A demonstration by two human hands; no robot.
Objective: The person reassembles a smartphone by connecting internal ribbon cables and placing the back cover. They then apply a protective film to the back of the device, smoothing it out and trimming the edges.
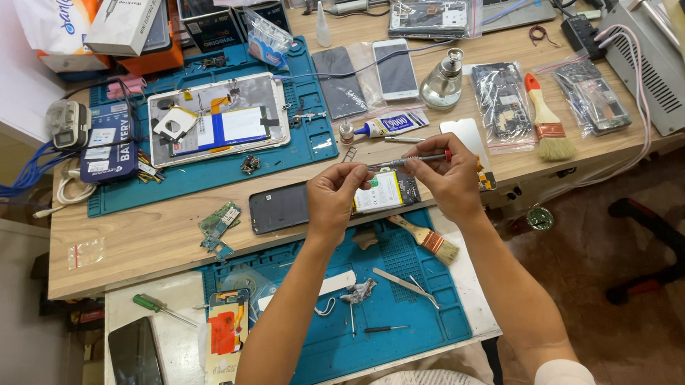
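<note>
At the upper left of the frame the opened tablet (217, 119) lies on a blue mat (308, 151), its back off. In the centre my left hand (333, 197) pinches the edge of the open phone (386, 190), its battery exposed. My right hand (451, 179) grips a red-tipped screwdriver (412, 160) level above it. I judge disassembly well begun; loose parts sit lower centre, beside a brush (427, 239).
</note>
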